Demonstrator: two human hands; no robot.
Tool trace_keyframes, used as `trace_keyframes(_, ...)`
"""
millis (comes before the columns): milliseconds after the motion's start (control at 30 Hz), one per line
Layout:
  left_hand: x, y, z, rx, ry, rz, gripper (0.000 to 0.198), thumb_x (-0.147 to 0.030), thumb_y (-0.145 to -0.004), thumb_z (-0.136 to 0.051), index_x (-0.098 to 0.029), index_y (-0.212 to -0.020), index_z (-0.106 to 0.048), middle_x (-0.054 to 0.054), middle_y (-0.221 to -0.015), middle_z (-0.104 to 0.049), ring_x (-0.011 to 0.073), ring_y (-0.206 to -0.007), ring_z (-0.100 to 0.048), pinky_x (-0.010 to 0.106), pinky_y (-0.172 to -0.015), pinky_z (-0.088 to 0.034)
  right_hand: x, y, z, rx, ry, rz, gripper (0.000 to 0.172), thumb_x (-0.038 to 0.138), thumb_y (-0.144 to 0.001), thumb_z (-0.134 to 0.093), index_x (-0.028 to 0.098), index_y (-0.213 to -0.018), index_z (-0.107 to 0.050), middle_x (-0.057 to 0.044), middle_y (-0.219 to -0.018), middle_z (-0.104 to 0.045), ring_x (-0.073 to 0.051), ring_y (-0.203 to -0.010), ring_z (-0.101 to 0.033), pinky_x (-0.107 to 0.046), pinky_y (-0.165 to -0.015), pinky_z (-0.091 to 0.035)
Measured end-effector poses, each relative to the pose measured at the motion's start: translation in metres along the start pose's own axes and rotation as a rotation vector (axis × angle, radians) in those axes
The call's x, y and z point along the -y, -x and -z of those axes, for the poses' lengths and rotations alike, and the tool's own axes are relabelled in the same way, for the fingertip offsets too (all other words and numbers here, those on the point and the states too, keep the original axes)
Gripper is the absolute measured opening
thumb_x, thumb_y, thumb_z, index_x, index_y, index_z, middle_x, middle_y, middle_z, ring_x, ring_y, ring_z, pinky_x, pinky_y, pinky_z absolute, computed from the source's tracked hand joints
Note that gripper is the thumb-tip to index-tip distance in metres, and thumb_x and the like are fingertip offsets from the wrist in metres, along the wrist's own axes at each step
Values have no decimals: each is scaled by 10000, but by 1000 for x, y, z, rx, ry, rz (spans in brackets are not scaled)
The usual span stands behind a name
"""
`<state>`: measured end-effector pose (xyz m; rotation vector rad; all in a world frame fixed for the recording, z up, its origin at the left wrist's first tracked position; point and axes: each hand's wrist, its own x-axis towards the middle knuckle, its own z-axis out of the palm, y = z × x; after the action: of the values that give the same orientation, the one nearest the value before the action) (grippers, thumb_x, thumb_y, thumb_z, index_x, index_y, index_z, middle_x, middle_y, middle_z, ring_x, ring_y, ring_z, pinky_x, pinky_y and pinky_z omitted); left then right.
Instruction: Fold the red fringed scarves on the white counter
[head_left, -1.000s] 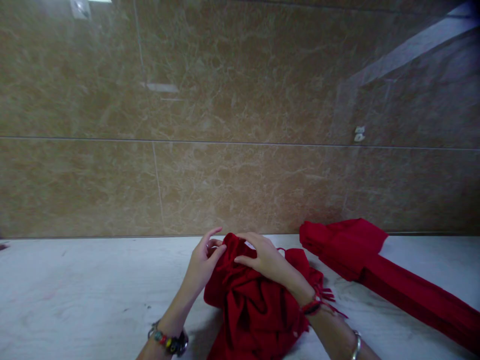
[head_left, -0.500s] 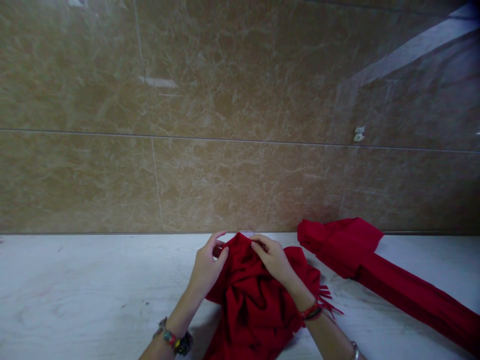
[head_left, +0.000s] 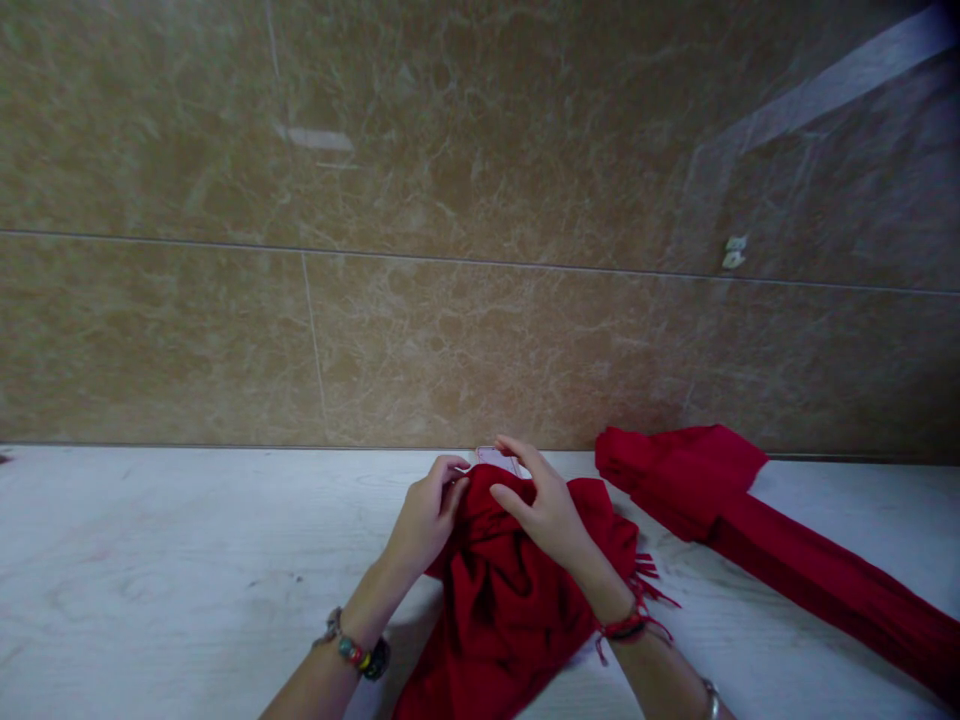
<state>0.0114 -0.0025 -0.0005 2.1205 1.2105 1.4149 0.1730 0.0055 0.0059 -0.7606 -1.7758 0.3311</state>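
A bunched red fringed scarf [head_left: 510,600] lies on the pale wooden table [head_left: 165,570] in front of me. My left hand [head_left: 424,520] grips the scarf's top left edge, fingers curled into the cloth. My right hand [head_left: 544,510] pinches the top of the same scarf, thumb and fingers closed on the fabric. A small pale pink label or card [head_left: 496,456] shows just behind the scarf's top, at my right fingertips. Both wrists wear bracelets.
A second red scarf [head_left: 750,520], folded into a long strip, lies on the table to the right and runs toward the lower right corner. A brown marble-tiled wall [head_left: 480,250] rises directly behind the table's far edge.
Both hands have shifted slightly farther along the scarf's top, lifting it toward the wall. A pale label has come into sight behind the cloth. The camera tilted down a little.
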Motion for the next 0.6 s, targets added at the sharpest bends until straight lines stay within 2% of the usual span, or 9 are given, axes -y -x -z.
trace_keyframes(100,-4,2,-1,20,-47,-32,127,-235,-817,-406,-199,-923,-464,34,-860,-644,151,-798,-609,253,-704,-452,1,2,-1,-51,101,-16,196,282,-747,-538,199,-912,-603,-66,-885,-647,-202,-842,-586,-345,-792,-444)
trace_keyframes(167,-4,2,-1,17,-120,-15,130,-208,-795,-422,-198,-917,-467,32,-848,-636,153,-766,-605,263,-692,-455,-2,1,1,-105,109,-52,142,275,-768,-506,204,-803,-623,-54,-815,-659,-199,-787,-596,-335,-752,-452)
trace_keyframes(367,15,-1,3,-48,-395,85,331,-15,-635,-423,-183,-914,-483,56,-855,-602,193,-821,-568,327,-747,-442,-18,-5,10,-223,-87,-216,166,321,-751,-518,190,-781,-616,-46,-776,-650,-191,-739,-586,-309,-692,-454)
trace_keyframes(500,23,-5,12,-115,-370,85,345,-16,-625,-432,-175,-926,-489,53,-857,-593,185,-824,-565,320,-750,-448,-34,-9,21,-377,-175,-300,210,366,-727,-551,172,-782,-608,-43,-756,-631,-178,-711,-565,-296,-651,-445)
trace_keyframes(600,22,-9,24,-197,-305,66,319,-57,-637,-463,-183,-929,-493,31,-851,-597,164,-801,-574,301,-747,-454,-47,-13,37,-555,-189,-305,224,374,-699,-575,159,-754,-609,-21,-702,-609,-157,-665,-544,-281,-622,-430)
